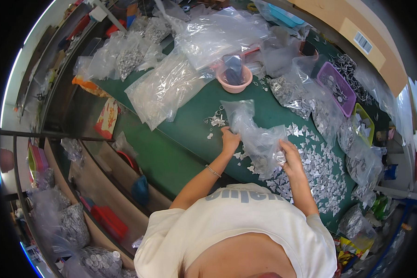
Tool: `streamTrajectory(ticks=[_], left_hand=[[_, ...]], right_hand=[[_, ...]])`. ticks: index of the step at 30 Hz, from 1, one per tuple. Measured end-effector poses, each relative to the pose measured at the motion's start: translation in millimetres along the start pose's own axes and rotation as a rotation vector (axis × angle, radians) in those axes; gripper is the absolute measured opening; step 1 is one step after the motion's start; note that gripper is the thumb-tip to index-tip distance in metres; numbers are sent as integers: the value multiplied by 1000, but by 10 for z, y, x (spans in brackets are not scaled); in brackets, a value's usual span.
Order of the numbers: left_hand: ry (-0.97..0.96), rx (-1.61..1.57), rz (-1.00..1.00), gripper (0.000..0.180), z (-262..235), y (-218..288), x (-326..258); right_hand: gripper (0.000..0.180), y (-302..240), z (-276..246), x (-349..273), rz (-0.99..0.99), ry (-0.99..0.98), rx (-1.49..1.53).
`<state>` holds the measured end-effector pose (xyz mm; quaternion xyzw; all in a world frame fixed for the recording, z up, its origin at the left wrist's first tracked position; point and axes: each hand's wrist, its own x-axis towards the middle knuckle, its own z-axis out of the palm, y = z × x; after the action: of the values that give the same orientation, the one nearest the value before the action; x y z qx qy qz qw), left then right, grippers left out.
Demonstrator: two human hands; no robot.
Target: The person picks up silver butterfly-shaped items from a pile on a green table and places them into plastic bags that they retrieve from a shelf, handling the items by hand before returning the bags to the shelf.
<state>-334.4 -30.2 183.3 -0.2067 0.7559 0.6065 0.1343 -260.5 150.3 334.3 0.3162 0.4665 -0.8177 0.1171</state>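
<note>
Clear, crumpled plastic film forms the bag at the centre of the figure, lying across the green table directly ahead of the person, its lower end over the left margin of a broad scatter of metal pieces. The right hand is closed on the bag's right side, thumb and fingers pinching the film where shiny round items show through. The left hand lies at the opposite edge, fingers curled; whether it grips film or a small piece cannot be told. Just beyond its fingertips lies a small group of pieces, apart from the main scatter. Good handling, as judged from this posture, calls for a firm right-hand pinch near the weighted part, so that the slack film neither twists nor slips. The left fingers are best used lightly, parting the layers without stretching them. Low, slow movement is advisable: a trailing fold could drag pieces from the scatter or mix the small group into it. Angular points might also snag thin film.
</note>
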Motion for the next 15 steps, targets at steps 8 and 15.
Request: streamTrajectory(ticks=[8, 15], left_hand=[[-955, -737, -594, 39, -7, 309, -478], [-1102, -995, -676, 41, -324, 543, -758]], right_hand=[[22, -222, 483, -344, 227, -23, 662], [28, -79, 72, -224, 175, -150, 825]])
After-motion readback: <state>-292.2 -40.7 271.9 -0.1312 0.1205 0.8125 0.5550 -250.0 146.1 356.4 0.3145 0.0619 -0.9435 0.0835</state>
